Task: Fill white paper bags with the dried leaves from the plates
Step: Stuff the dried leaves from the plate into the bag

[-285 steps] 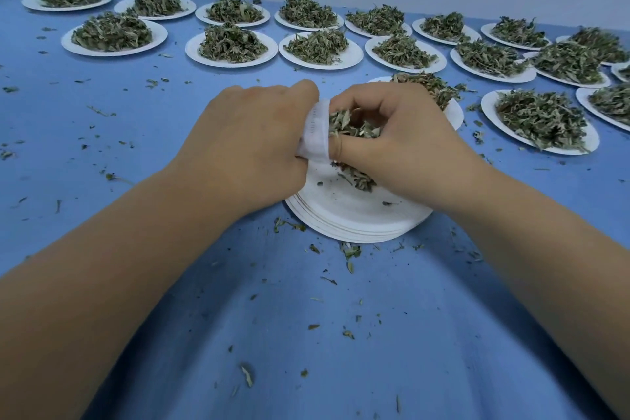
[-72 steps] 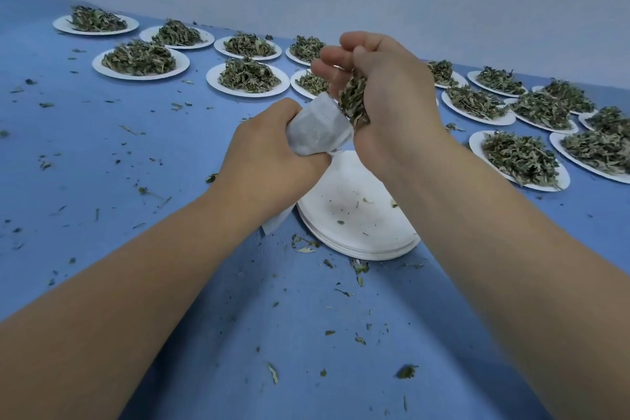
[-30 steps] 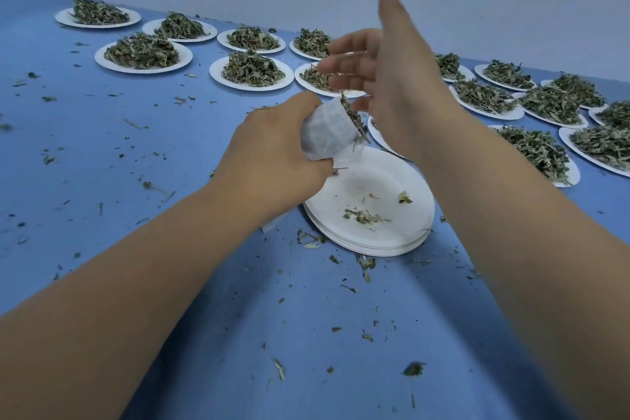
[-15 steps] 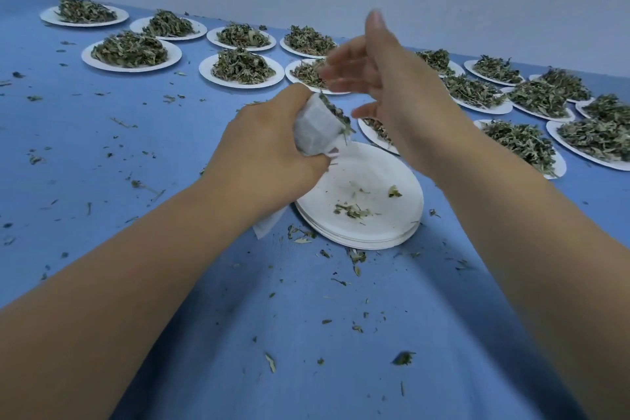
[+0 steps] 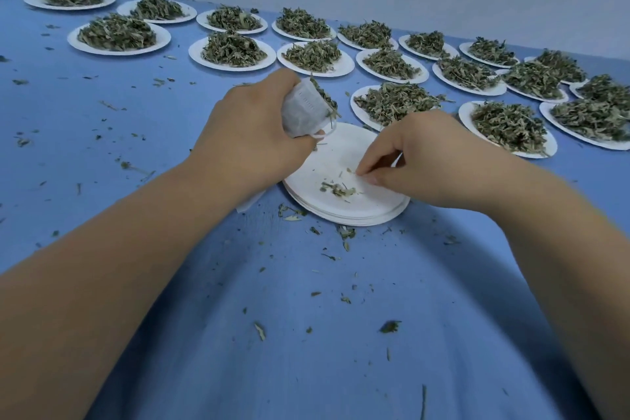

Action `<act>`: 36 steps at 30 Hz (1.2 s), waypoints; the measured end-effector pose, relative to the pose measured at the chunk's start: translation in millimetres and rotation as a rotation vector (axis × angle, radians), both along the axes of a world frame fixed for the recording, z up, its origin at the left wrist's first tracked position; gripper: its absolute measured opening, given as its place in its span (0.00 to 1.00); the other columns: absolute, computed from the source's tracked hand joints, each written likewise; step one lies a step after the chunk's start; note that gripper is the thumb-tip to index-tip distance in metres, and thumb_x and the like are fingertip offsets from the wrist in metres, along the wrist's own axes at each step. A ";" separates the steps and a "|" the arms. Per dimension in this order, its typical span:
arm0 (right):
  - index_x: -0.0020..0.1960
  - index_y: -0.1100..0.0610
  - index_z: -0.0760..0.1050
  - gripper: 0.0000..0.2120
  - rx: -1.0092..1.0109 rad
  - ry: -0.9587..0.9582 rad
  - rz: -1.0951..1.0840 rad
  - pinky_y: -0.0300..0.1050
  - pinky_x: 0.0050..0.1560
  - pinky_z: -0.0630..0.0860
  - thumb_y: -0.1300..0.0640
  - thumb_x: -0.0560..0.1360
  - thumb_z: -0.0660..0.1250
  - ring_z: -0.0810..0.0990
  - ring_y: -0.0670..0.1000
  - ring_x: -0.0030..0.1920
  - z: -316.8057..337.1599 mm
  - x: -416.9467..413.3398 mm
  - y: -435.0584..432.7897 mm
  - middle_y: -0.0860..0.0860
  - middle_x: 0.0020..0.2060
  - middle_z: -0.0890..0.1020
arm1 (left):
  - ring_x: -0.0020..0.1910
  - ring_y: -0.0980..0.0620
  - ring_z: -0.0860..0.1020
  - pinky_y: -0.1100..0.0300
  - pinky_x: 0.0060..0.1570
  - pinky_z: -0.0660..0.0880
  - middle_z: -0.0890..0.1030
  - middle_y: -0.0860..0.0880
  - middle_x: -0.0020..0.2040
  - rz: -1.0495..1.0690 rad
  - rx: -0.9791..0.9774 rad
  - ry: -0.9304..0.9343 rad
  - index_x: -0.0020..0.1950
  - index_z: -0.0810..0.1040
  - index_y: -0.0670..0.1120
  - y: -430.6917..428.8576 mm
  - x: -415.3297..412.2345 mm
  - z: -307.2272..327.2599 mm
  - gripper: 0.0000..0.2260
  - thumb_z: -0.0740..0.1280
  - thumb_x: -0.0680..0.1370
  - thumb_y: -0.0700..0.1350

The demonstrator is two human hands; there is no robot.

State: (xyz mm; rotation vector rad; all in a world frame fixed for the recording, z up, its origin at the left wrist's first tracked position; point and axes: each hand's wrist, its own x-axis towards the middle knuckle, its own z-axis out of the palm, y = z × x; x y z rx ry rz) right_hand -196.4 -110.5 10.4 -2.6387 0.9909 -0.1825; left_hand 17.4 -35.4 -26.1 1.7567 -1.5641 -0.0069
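The left hand (image 5: 252, 133) grips a white paper bag (image 5: 301, 111) just above the far edge of a stack of empty plates (image 5: 358, 219) on the blue counter (image 5: 306, 351). The bag bulges, and dried leaves (image 5: 325, 97) poke out of its open mouth, so this bag looks close to full. The top plate of the stack is almost bare: only a small cluster of leaf scraps (image 5: 337, 188) lies on it. The right hand (image 5: 433, 160) rests low over the plate with its fingers curled, thumb and forefinger pinching a fragment from those scraps. The step in hand appears to be cleaning the last bits off this plate into the bag. The stack suggests that several plates are already emptied, though no finished bags are in view, so how many are filled cannot be told. Much is left: more than 15 full plates (image 5: 231, 49) sit in rows along the far side of the counter, each heaped with leaves and untouched. Loose leaf crumbs (image 5: 390, 327) are scattered over the counter around the stack and toward the near edge. The bag in hand is not yet closed.
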 end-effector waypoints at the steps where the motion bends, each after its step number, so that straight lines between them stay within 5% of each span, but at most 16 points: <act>1: 0.50 0.49 0.87 0.07 0.010 -0.014 0.018 0.20 0.40 0.68 0.60 0.76 0.75 0.80 0.31 0.42 -0.9 3.1 0.6 0.39 0.44 0.85 | 0.47 0.46 0.77 0.47 0.43 0.77 0.80 0.52 0.45 0.006 0.000 0.000 0.52 0.72 0.52 -0.3 0.7 -0.7 0.15 0.74 0.72 0.54; 5: 0.51 0.48 0.86 0.07 0.044 -0.131 0.115 0.23 0.42 0.70 0.58 0.77 0.74 0.80 0.32 0.41 0.1 13.3 5.6 0.36 0.40 0.84 | 0.40 0.47 0.73 0.56 0.32 0.66 0.73 0.56 0.38 0.070 -0.003 0.001 0.45 0.66 0.55 -3.0 8.6 -3.4 0.14 0.73 0.72 0.53; 7: 0.55 0.46 0.85 0.07 -0.025 -0.159 0.124 0.26 0.46 0.71 0.54 0.79 0.71 0.79 0.31 0.43 1.6 18.4 3.5 0.37 0.45 0.84 | 0.37 0.48 0.70 0.58 0.30 0.60 0.71 0.56 0.36 0.112 -0.011 0.014 0.43 0.64 0.55 -3.7 14.8 -3.9 0.16 0.72 0.72 0.53; 10: 0.67 0.45 0.77 0.15 -0.037 0.006 0.148 0.37 0.56 0.69 0.46 0.83 0.63 0.74 0.33 0.50 -3.4 26.6 0.0 0.36 0.56 0.79 | 0.39 0.49 0.72 0.57 0.33 0.65 0.74 0.55 0.39 0.125 0.025 0.024 0.46 0.68 0.55 -6.2 18.4 -5.6 0.14 0.73 0.71 0.54; 12: 0.72 0.46 0.72 0.18 0.025 0.068 0.193 0.32 0.53 0.66 0.45 0.84 0.58 0.73 0.31 0.47 -9.3 30.1 3.8 0.34 0.51 0.76 | 0.44 0.48 0.75 0.55 0.40 0.71 0.77 0.54 0.44 0.118 0.057 0.013 0.51 0.72 0.54 -7.8 17.0 -7.3 0.15 0.74 0.71 0.54; 15: 0.74 0.49 0.72 0.19 0.046 0.085 0.257 0.25 0.57 0.66 0.48 0.85 0.57 0.74 0.36 0.58 -15.4 28.0 8.2 0.41 0.66 0.77 | 0.46 0.47 0.76 0.54 0.41 0.74 0.78 0.54 0.44 0.098 0.083 0.024 0.53 0.73 0.52 -8.6 14.4 -9.7 0.15 0.74 0.70 0.50; 18: 0.70 0.48 0.77 0.16 0.027 0.060 0.271 0.47 0.60 0.75 0.48 0.84 0.60 0.80 0.45 0.55 -11.1 19.0 11.0 0.45 0.63 0.81 | 0.44 0.50 0.75 0.63 0.37 0.70 0.76 0.56 0.43 0.058 0.101 0.051 0.53 0.74 0.52 -9.7 12.6 -11.7 0.14 0.74 0.71 0.47; 20: 0.67 0.49 0.79 0.15 0.026 0.054 0.285 0.50 0.62 0.76 0.48 0.83 0.63 0.81 0.46 0.60 -8.3 12.0 15.0 0.43 0.65 0.81 | 0.44 0.50 0.74 0.65 0.36 0.68 0.76 0.57 0.43 0.053 0.101 0.063 0.54 0.75 0.51 -9.4 12.7 -11.6 0.14 0.73 0.71 0.46; 22: 0.64 0.49 0.82 0.14 0.023 0.025 0.285 0.49 0.62 0.77 0.48 0.82 0.65 0.82 0.45 0.60 -8.0 3.1 19.7 0.44 0.62 0.83 | 0.44 0.50 0.74 0.65 0.36 0.68 0.77 0.56 0.43 0.054 0.096 0.065 0.54 0.75 0.51 -8.8 12.1 -11.0 0.13 0.72 0.71 0.46; 26: 0.61 0.47 0.82 0.13 -0.013 -0.149 0.218 0.28 0.42 0.71 0.45 0.80 0.68 0.82 0.41 0.38 -9.1 -7.9 26.4 0.42 0.52 0.85 | 0.45 0.48 0.74 0.63 0.36 0.69 0.78 0.53 0.45 0.047 0.090 0.045 0.54 0.75 0.50 -7.3 9.8 -9.8 0.13 0.72 0.71 0.45; 29: 0.70 0.46 0.75 0.26 -0.082 0.020 0.223 0.33 0.62 0.69 0.35 0.77 0.63 0.75 0.41 0.61 -9.4 -4.6 29.1 0.40 0.62 0.77 | 0.45 0.47 0.75 0.57 0.36 0.68 0.78 0.53 0.45 0.047 0.087 0.031 0.54 0.75 0.50 -5.7 8.1 -8.4 0.13 0.72 0.71 0.45; 31: 0.72 0.48 0.74 0.30 -0.095 0.125 0.231 0.41 0.69 0.67 0.33 0.76 0.62 0.70 0.45 0.67 -10.6 -1.8 32.7 0.44 0.66 0.75 | 0.45 0.47 0.74 0.56 0.38 0.67 0.77 0.52 0.45 0.045 0.088 0.024 0.54 0.75 0.49 -4.9 7.3 -8.0 0.13 0.72 0.71 0.45; 36: 0.68 0.51 0.79 0.22 -0.120 0.055 0.260 0.27 0.53 0.64 0.42 0.78 0.67 0.75 0.44 0.59 -12.4 -2.3 43.6 0.47 0.61 0.80 | 0.45 0.46 0.74 0.56 0.38 0.68 0.78 0.51 0.45 0.056 0.099 0.006 0.54 0.75 0.49 -4.4 5.7 -8.4 0.13 0.71 0.71 0.45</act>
